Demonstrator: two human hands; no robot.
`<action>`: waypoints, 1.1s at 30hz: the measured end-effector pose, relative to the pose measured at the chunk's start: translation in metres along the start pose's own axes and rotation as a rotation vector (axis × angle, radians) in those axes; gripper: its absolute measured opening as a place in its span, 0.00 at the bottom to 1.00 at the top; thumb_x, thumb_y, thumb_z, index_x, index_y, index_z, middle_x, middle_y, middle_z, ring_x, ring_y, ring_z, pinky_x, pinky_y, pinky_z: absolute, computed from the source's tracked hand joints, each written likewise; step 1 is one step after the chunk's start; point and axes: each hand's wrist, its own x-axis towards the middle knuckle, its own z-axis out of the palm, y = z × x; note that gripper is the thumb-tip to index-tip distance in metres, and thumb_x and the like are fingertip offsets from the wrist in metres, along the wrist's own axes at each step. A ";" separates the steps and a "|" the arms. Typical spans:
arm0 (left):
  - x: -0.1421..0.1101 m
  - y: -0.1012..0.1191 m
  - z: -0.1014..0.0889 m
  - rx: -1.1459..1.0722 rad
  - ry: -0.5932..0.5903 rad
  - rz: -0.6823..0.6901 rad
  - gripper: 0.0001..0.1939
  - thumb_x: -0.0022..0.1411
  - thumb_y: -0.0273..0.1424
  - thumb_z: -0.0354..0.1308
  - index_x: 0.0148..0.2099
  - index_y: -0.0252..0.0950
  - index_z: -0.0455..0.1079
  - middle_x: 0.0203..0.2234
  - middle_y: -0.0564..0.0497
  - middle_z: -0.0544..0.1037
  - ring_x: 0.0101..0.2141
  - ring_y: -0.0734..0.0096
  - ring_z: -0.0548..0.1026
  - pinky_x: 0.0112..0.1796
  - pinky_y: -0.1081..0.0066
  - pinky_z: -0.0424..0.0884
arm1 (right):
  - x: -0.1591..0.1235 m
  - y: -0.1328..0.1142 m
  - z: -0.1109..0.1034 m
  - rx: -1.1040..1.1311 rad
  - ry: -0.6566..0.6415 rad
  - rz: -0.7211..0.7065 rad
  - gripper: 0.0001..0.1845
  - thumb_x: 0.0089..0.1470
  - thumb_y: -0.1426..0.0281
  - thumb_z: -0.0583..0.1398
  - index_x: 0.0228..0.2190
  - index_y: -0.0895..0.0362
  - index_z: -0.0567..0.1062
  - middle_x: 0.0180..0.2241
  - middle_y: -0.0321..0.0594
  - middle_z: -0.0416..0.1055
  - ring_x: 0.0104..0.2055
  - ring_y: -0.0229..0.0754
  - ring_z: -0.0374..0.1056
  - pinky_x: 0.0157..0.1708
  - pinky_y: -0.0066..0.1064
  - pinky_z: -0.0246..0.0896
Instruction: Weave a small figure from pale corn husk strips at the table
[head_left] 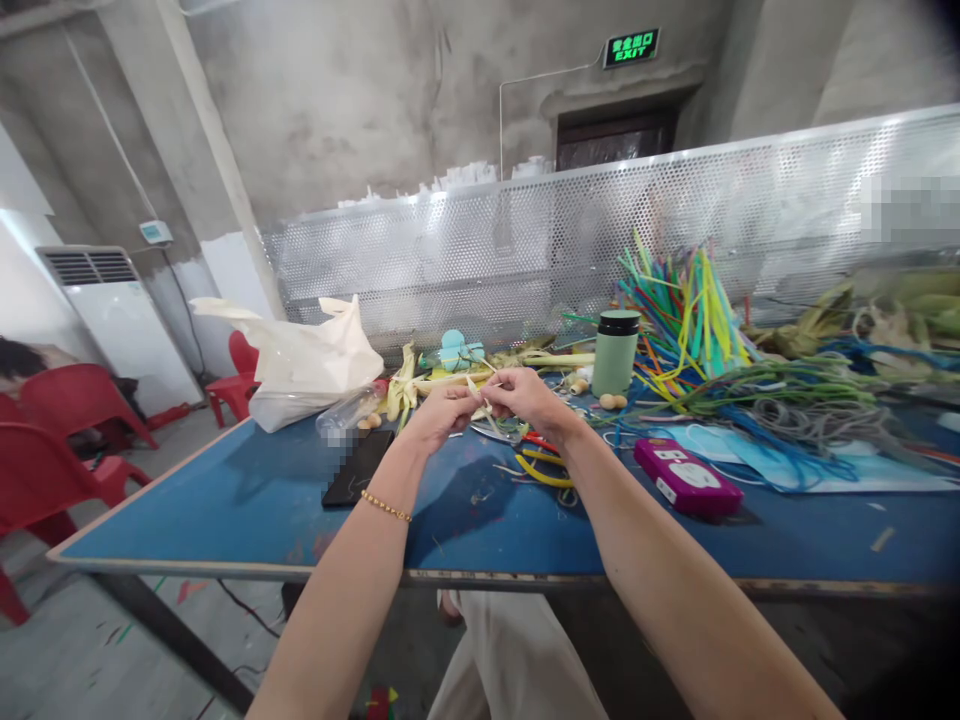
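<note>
Both hands (487, 396) pinched together on a pale strip (487, 409) above the blue table (187, 510)

The person's left forearm (352, 580) and right forearm (645, 540) come in from the bottom of the view, wide apart at the elbows and slanting inward, each passing over the table's near edge. A gold bead bracelet (386, 507) circles the left wrist. The left hand (441, 415) and the right hand (531, 398) are close together at their fingertips, knuckles upward, fingers curled, thumb and forefinger of each pressed on the strip. The strip lies between them, a pointed end standing up at the left fingertips; the rest is too small to trace.

Below and just beside the right wrist is a yellow-handled tool (544, 475), on the table. Left of the left forearm lies a black flat object (360, 470), partly pixelated; right of the right forearm sits a purple box (686, 475).

Farther back, pale husks (405, 385) lie behind the left hand, with a white bag (311, 365) to their left. A green jar (615, 362) with a black lid stands upright to the right of the right hand, and a bundle of coloured strips (701, 320) rises beyond it. Behind everything on the table runs a perforated metal panel (450, 250).
</note>
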 end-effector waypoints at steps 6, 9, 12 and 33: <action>-0.003 0.005 0.002 0.014 0.002 -0.012 0.15 0.43 0.35 0.69 0.22 0.33 0.67 0.14 0.58 0.59 0.16 0.83 0.54 0.22 0.74 0.45 | 0.004 0.005 0.002 -0.018 0.044 -0.013 0.09 0.47 0.67 0.65 0.22 0.58 0.72 0.16 0.35 0.70 0.19 0.36 0.65 0.20 0.26 0.58; -0.003 0.006 0.002 0.025 -0.007 -0.017 0.13 0.43 0.34 0.68 0.22 0.33 0.68 0.14 0.57 0.60 0.17 0.83 0.54 0.22 0.74 0.46 | 0.005 0.007 0.003 -0.056 0.077 -0.036 0.08 0.48 0.68 0.64 0.23 0.57 0.71 0.16 0.36 0.71 0.19 0.37 0.67 0.21 0.27 0.58; -0.004 0.007 0.002 0.049 -0.019 -0.024 0.11 0.44 0.33 0.67 0.22 0.32 0.69 0.14 0.57 0.60 0.17 0.83 0.55 0.22 0.74 0.46 | 0.005 0.008 0.002 -0.096 0.095 -0.059 0.08 0.49 0.68 0.63 0.22 0.57 0.71 0.16 0.36 0.71 0.19 0.38 0.67 0.22 0.28 0.59; -0.003 0.004 0.002 -0.053 -0.050 -0.028 0.15 0.48 0.38 0.67 0.27 0.31 0.69 0.21 0.52 0.69 0.18 0.82 0.60 0.21 0.74 0.48 | 0.005 0.007 -0.003 -0.027 0.084 -0.091 0.14 0.49 0.60 0.65 0.24 0.58 0.72 0.18 0.36 0.71 0.20 0.36 0.65 0.21 0.27 0.58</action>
